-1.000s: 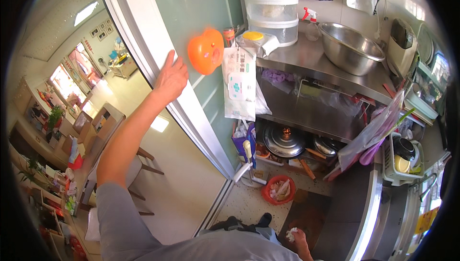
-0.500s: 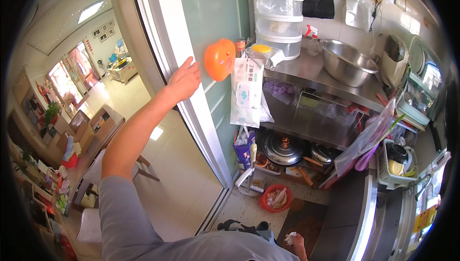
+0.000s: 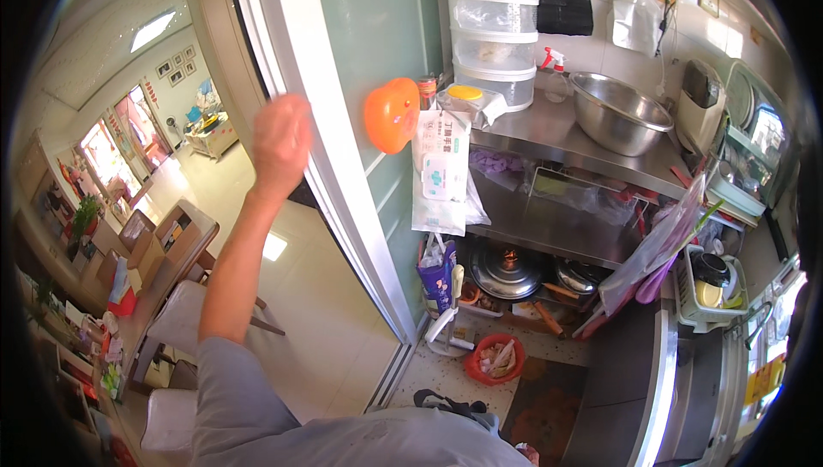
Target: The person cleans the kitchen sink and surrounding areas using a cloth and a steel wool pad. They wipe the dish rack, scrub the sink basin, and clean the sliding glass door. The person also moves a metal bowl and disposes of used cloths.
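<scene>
My left hand [image 3: 284, 143] is raised beside the white door frame [image 3: 302, 94], its fingers curled in and blurred. Whatever they may hold is hidden. An orange heart-shaped plastic thing [image 3: 392, 116] sits against the green glass door panel [image 3: 360, 30], to the right of the hand and apart from it. Beside that hangs a white printed packet [image 3: 441, 171]. Of my right hand [image 3: 528, 453], just a sliver shows past my grey shirt at the lower edge, so its fingers and anything in them are hidden.
A steel counter [image 3: 553, 132] holds a large metal bowl [image 3: 619, 115], a spray bottle [image 3: 555, 81] and stacked clear drawers [image 3: 490, 34]. On the floor stands a red basin [image 3: 495, 359] with scraps inside. Left of the doorway are a long table [image 3: 159, 274] and chairs.
My left hand has moved left from the door panel's face, and its spread fingers have curled. My right hand, seen with crumpled white tissue before, has dropped mostly out of view.
</scene>
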`<state>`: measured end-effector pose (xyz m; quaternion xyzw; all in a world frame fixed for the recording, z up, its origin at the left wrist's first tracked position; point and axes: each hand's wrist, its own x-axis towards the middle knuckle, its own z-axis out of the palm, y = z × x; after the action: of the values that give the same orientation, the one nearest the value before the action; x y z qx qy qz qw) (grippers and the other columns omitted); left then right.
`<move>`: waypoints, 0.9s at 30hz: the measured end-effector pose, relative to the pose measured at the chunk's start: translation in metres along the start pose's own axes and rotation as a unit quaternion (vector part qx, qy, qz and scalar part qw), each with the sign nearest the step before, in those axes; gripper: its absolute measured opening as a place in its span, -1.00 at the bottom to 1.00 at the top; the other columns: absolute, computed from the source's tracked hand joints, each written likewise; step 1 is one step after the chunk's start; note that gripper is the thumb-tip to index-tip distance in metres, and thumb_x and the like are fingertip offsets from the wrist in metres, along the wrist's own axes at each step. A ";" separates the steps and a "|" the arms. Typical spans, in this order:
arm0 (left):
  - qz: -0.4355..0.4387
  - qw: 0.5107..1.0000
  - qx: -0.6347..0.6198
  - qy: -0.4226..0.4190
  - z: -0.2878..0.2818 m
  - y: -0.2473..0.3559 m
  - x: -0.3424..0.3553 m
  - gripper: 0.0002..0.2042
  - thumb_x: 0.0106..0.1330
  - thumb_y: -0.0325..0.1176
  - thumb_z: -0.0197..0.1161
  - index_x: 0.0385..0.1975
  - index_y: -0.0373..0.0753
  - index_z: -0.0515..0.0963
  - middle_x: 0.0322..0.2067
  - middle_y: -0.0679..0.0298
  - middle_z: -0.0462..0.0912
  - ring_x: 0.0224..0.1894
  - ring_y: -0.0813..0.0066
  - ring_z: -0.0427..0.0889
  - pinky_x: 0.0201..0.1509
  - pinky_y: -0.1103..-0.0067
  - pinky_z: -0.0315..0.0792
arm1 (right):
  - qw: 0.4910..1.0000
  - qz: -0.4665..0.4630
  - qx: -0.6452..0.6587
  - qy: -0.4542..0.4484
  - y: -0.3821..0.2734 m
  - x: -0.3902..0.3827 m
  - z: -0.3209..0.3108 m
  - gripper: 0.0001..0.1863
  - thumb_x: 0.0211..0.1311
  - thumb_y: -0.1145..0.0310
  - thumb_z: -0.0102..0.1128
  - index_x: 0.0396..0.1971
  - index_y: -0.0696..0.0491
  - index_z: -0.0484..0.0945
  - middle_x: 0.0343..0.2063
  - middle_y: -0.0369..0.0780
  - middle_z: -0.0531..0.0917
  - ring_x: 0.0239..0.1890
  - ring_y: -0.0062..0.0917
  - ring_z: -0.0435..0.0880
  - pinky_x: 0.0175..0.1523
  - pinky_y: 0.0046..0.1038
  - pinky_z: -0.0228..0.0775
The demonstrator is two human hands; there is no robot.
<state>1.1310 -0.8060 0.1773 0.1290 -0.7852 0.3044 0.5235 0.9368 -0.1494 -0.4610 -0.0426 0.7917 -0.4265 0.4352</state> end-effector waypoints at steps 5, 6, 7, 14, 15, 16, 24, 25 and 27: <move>-0.457 0.845 -0.279 -0.010 0.012 -0.024 -0.036 -0.31 0.27 -0.22 0.24 0.29 -0.37 0.08 -0.10 0.05 0.55 -0.04 0.33 0.53 0.06 0.48 0.38 | 0.973 -0.231 0.000 0.022 -0.022 0.004 -0.006 -0.78 0.17 0.29 0.07 -0.31 0.07 0.62 -0.42 -0.27 0.65 -0.36 -0.52 0.63 -0.25 -0.47 0.46; -0.480 0.818 -0.315 -0.035 0.020 -0.025 -0.048 -0.30 0.28 -0.21 0.23 0.31 -0.37 0.05 -0.11 0.05 0.56 -0.07 0.38 0.54 0.02 0.52 0.41 | 0.977 -0.164 0.133 -0.032 -0.043 0.003 -0.005 -0.78 0.16 0.29 0.09 -0.28 0.08 0.58 -0.45 -0.27 0.62 -0.43 -0.52 0.61 -0.36 -0.48 0.44; -0.462 0.817 -0.344 -0.031 0.025 -0.031 -0.062 -0.27 0.28 -0.19 0.23 0.32 -0.39 0.01 -0.12 0.06 0.57 -0.10 0.42 0.55 0.00 0.56 0.40 | 0.957 -0.090 0.261 -0.089 -0.073 0.000 -0.001 -0.78 0.16 0.30 0.10 -0.26 0.10 0.53 -0.48 -0.26 0.60 -0.50 -0.53 0.58 -0.47 -0.49 0.43; -0.477 0.815 -0.317 -0.086 0.019 -0.026 -0.056 -0.33 0.29 -0.28 0.21 0.27 -0.46 0.05 -0.24 0.13 0.61 -0.22 0.49 0.57 -0.15 0.60 0.44 | 0.987 -0.031 0.156 -0.025 -0.124 0.013 0.023 -0.84 0.09 0.41 0.11 -0.31 0.07 0.55 -0.55 -0.28 0.58 -0.56 -0.57 0.55 -0.53 -0.50 0.39; -0.478 0.815 -0.315 -0.086 0.014 -0.024 -0.054 -0.34 0.29 -0.30 0.21 0.27 -0.46 0.05 -0.24 0.13 0.61 -0.23 0.50 0.57 -0.17 0.60 0.44 | 0.991 -0.018 0.124 -0.054 -0.120 0.017 0.027 -0.83 0.08 0.42 0.12 -0.30 0.09 0.55 -0.56 -0.27 0.58 -0.56 -0.58 0.56 -0.52 -0.50 0.40; -0.481 0.813 -0.315 -0.087 0.011 -0.020 -0.053 -0.35 0.28 -0.32 0.21 0.26 -0.46 0.06 -0.25 0.14 0.61 -0.25 0.52 0.56 -0.18 0.61 0.44 | 0.992 -0.004 0.091 -0.082 -0.113 0.022 0.030 -0.83 0.07 0.43 0.13 -0.30 0.10 0.55 -0.56 -0.27 0.58 -0.56 -0.58 0.56 -0.51 -0.50 0.41; -0.502 0.786 -0.354 -0.074 -0.026 -0.017 -0.062 -0.42 0.29 -0.46 0.16 0.24 -0.48 0.07 -0.23 0.14 0.60 -0.20 0.55 0.54 -0.15 0.66 0.42 | 0.993 0.001 -0.041 -0.111 -0.124 0.018 0.060 -0.73 0.03 0.46 0.21 -0.20 0.06 0.56 -0.35 -0.21 0.59 -0.30 -0.38 0.62 -0.33 -0.17 0.48; -0.504 0.786 -0.350 -0.069 -0.035 -0.017 -0.064 -0.42 0.29 -0.46 0.16 0.24 -0.47 0.07 -0.22 0.14 0.60 -0.19 0.55 0.54 -0.14 0.66 0.42 | 0.993 0.063 -0.007 -0.101 -0.141 0.021 0.066 -0.72 0.03 0.45 0.21 -0.18 0.05 0.55 -0.35 -0.21 0.59 -0.30 -0.39 0.61 -0.34 -0.18 0.48; -0.505 0.791 -0.339 -0.067 -0.054 -0.012 -0.065 -0.42 0.29 -0.47 0.16 0.25 -0.47 0.07 -0.18 0.13 0.60 -0.16 0.54 0.54 -0.10 0.67 0.41 | 0.992 0.095 0.028 -0.084 -0.152 0.032 0.069 -0.72 0.05 0.45 0.18 -0.17 0.07 0.56 -0.37 -0.22 0.61 -0.35 -0.44 0.62 -0.38 -0.26 0.48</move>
<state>1.2042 -0.7901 0.1375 0.3411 -0.6943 -0.2986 0.5590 0.9212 -0.3038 -0.3912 0.0092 0.7405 -0.4005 0.5395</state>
